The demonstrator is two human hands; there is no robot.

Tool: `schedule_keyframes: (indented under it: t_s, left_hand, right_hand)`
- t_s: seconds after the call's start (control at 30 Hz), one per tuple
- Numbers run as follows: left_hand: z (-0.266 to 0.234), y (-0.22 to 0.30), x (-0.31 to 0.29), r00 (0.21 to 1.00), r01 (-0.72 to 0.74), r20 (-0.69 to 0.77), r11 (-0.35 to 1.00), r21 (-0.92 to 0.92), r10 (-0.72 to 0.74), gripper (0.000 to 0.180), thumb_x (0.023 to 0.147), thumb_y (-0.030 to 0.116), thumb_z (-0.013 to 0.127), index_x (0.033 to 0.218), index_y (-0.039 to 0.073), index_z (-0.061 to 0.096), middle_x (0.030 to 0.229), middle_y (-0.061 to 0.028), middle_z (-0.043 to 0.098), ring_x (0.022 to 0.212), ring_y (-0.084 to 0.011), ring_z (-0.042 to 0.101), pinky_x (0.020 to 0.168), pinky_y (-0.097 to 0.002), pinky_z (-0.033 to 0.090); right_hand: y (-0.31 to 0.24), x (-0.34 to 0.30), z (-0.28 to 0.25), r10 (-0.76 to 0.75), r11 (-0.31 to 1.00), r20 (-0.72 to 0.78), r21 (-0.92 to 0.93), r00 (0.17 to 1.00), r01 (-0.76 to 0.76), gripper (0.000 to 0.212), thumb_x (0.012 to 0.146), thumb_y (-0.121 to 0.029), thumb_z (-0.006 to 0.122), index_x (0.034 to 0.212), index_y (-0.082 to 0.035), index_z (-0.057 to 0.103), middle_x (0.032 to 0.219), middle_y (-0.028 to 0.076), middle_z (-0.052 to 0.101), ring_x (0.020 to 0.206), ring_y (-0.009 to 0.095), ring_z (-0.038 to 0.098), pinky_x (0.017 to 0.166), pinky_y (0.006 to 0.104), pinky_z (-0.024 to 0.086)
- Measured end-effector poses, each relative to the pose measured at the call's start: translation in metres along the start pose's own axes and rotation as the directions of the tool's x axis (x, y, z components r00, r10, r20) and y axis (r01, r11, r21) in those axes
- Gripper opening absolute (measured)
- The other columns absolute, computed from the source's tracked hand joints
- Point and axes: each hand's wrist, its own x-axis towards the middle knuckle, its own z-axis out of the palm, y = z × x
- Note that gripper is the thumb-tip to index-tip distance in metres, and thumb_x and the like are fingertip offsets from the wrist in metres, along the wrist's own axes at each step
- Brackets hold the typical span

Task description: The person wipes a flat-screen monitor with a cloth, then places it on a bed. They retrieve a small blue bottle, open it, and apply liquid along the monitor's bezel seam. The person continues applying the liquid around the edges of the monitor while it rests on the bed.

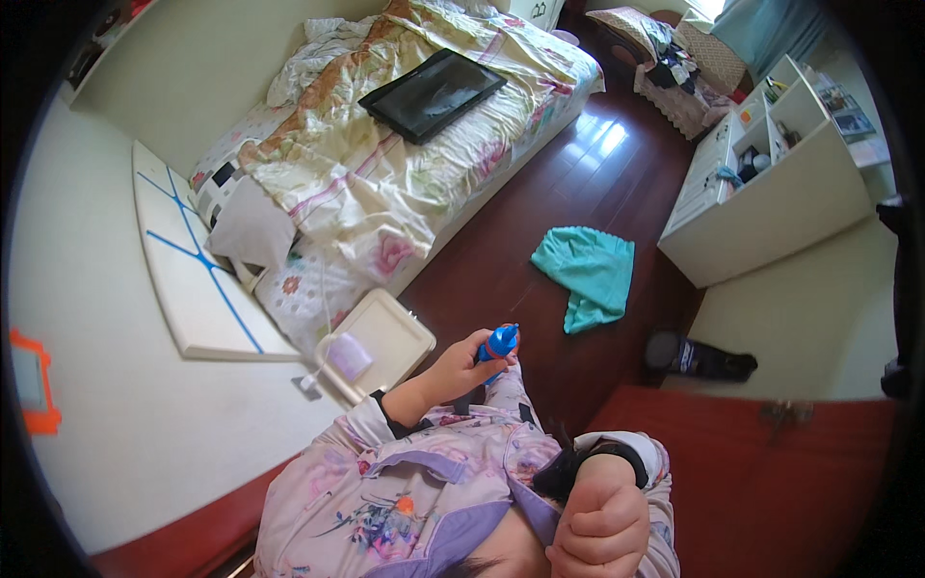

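Note:
A small blue bottle with a pointed nozzle (500, 341) is gripped in my left hand (455, 372), out in front of my body with its tip upward. The fingers wrap round it and hide part of its body. My right hand (602, 525) is raised close at the lower right, its fingers curled into a fist. Whatever lies inside that fist, if anything, is hidden. Dark bands circle both wrists below the sleeves of a floral top with purple trim.
A turquoise cloth (586, 275) lies on the dark wooden floor. To the left, a bed with a rumpled floral cover (328, 173) carries a black flat screen (434, 94). A cream bedside table (390, 332) stands by the bed, a white cabinet (771, 188) and red door (771, 472) at right.

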Motion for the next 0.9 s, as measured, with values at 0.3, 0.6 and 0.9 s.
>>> schedule_keyframes:
  t_s: [0.3, 0.6, 0.9]
  left_hand:
    - [-0.074, -0.012, 0.187, 0.925, -0.018, -0.362, 0.937, -0.350, -0.117, 0.021, 0.091, 0.010, 0.055, 0.110, 0.004, 0.048, 0.102, -0.0145, 0.061, 0.092, -0.0222, 0.062, 0.083, -0.0353, 0.050]
    - [-0.210, -0.024, 0.319, 0.740, -0.074, -0.640, 0.921, -0.381, -0.205, 0.026, 0.093, 0.019, 0.055, 0.110, 0.001, 0.048, 0.099, -0.0153, 0.063, 0.089, -0.0231, 0.063, 0.082, -0.0345, 0.050]
    - [-0.306, -0.012, 0.425, 0.652, 0.092, -0.700, 0.947, -0.306, -0.290, 0.029, 0.092, 0.025, 0.054, 0.107, 0.001, 0.047, 0.099, -0.0161, 0.063, 0.087, -0.0219, 0.063, 0.080, -0.0353, 0.049]
  right_hand:
    - [0.221, -0.117, -0.161, 0.745, 0.665, 0.290, -0.394, 0.601, -0.634, 0.010, 0.082, 0.002, 0.056, 0.091, 0.000, 0.060, 0.070, 0.004, 0.054, 0.057, 0.015, 0.051, 0.048, 0.0265, 0.039]
    - [0.536, -0.398, -0.168, 0.792, -0.553, 0.108, 0.546, -0.601, -0.630, 0.023, 0.091, -0.012, 0.050, 0.111, -0.002, 0.056, 0.085, 0.007, 0.060, 0.072, 0.015, 0.059, 0.064, 0.0264, 0.048]
    - [0.749, -0.606, -0.165, 0.458, -0.757, 0.088, 0.559, -0.885, -0.337, 0.040, 0.086, -0.017, 0.052, 0.123, -0.002, 0.045, 0.113, 0.015, 0.055, 0.102, 0.027, 0.056, 0.082, 0.0394, 0.046]
